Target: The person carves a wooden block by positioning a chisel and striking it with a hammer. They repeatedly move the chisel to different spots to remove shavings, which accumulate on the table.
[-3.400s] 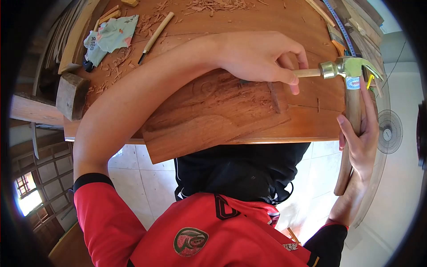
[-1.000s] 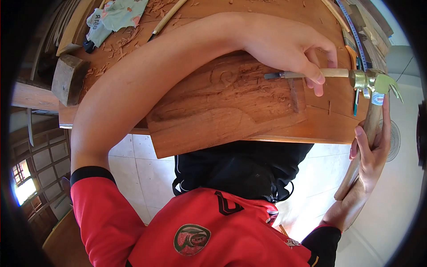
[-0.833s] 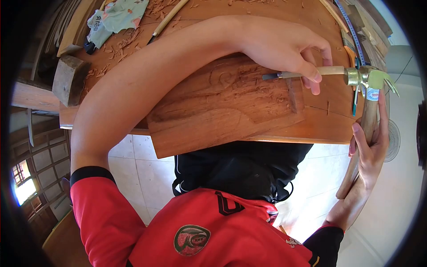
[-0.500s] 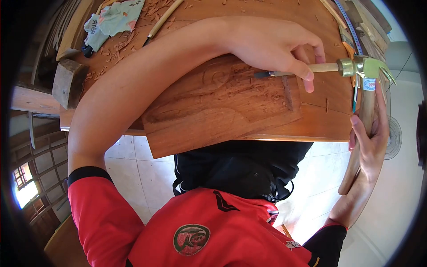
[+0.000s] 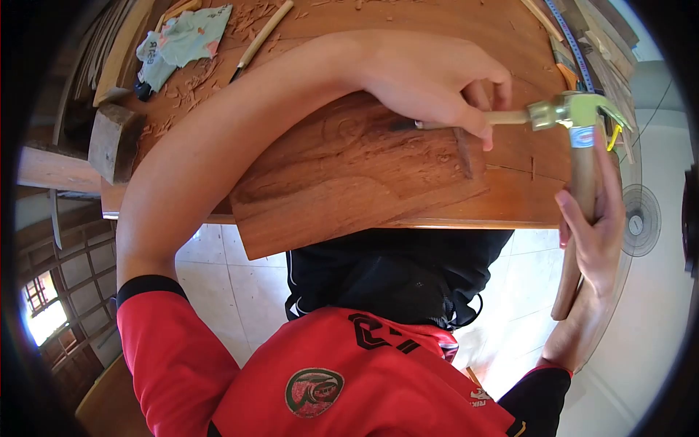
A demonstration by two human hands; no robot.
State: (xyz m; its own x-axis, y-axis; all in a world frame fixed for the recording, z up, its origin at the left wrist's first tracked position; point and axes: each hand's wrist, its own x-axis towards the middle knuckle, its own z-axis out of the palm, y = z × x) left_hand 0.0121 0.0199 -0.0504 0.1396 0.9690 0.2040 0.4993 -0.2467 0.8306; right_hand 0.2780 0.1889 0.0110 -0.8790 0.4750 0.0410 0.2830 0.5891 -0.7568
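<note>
My left hand (image 5: 429, 80) reaches across the carved board and is closed around a wood chisel (image 5: 507, 117). The chisel lies low over the board, with its blade end pointing left and partly hidden by my fingers. My right hand (image 5: 598, 233) grips the wooden handle of a claw hammer (image 5: 581, 164). The hammer's face is at the butt of the chisel handle and appears to touch it. The reddish-brown board (image 5: 320, 207) shows curved relief carving and a rough gouged area. Its near corner overhangs the table edge.
On the table (image 5: 531, 200) lie wood shavings, a second chisel (image 5: 263, 40) and a crumpled printed cloth or bag (image 5: 193, 36). A wood block (image 5: 115, 142) stands at the left edge. A measuring tape (image 5: 571, 40) and wood strips lie at the right. A fan (image 5: 641, 222) stands beyond.
The hammer and my right hand have moved left. My left hand and the chisel have also shifted slightly left over the board.
</note>
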